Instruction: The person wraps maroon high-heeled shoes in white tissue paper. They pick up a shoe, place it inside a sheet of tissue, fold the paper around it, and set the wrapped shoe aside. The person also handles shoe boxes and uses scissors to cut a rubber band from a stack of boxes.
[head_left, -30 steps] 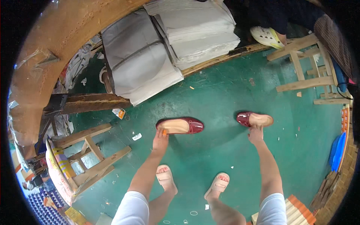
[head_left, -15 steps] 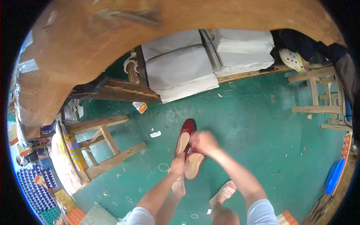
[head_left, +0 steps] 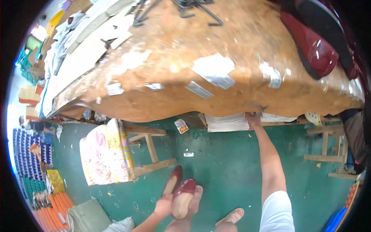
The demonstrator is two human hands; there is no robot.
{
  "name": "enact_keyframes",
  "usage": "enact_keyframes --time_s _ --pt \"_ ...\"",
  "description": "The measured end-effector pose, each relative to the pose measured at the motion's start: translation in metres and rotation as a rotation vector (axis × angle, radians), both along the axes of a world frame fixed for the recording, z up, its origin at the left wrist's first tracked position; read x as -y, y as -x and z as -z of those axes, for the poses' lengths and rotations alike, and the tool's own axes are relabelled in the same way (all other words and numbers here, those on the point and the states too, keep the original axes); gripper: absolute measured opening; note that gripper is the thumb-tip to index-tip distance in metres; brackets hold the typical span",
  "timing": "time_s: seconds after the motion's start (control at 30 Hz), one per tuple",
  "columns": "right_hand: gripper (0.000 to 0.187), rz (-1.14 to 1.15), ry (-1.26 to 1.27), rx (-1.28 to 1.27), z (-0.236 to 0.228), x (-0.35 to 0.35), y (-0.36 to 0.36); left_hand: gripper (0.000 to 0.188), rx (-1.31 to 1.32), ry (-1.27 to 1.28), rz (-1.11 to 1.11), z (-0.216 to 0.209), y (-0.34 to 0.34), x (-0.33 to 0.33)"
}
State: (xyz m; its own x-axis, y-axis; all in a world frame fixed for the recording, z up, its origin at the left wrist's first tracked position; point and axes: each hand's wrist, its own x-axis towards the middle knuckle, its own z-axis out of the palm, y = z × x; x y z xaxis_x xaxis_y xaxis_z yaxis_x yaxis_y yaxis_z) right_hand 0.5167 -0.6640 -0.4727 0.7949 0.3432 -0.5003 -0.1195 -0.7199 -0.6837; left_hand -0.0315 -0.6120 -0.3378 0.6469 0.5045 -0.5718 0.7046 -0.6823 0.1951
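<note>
Low in front of me, my left hand [head_left: 164,205] is closed on a pair of dark red shoes. One shoe [head_left: 171,185] is seen from its open top, toe pointing away. Beside it on the right, the other shoe [head_left: 188,187] shows its shiny toe and pale insole. My right hand [head_left: 253,120] is stretched far forward under the table's front edge, at the white paper stacks [head_left: 227,123]. Its fingers are partly hidden by the edge and blurred, so their grip is unclear.
The brown-covered table [head_left: 162,100] spans the far side, with another dark red shoe [head_left: 315,50] at its right. Wooden stools stand left [head_left: 151,149] and right [head_left: 328,157]. A package [head_left: 181,126] and a label [head_left: 188,154] lie on the green floor.
My right hand has left the shoes and reached forward to the paper stacks. My left hand still holds the shoes. The view has tilted up, showing more tabletop.
</note>
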Motion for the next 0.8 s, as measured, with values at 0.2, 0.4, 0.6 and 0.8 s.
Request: enact_keyframes --time_s 0.2,0.4,0.6,0.8 --pt "0.064 0.123 -0.201 -0.039 -0.094 0.014 0.058 0.019 0.128 -0.174 -0.181 -0.101 0.065 0.017" --pt "0.054 0.086 -0.07 -0.21 -0.239 0.137 0.147 0.031 -0.168 -0.078 -0.544 -0.259 0.139 0.046" --pt "0.052 0.017 0.162 -0.403 -0.393 0.246 0.17 0.026 -0.101 -0.205 -0.72 -0.378 0.208 0.065" --pt "0.052 -0.382 0.477 -0.568 -0.498 0.313 0.195 0.023 0.259 -0.272 -0.534 -0.513 0.096 -0.013"
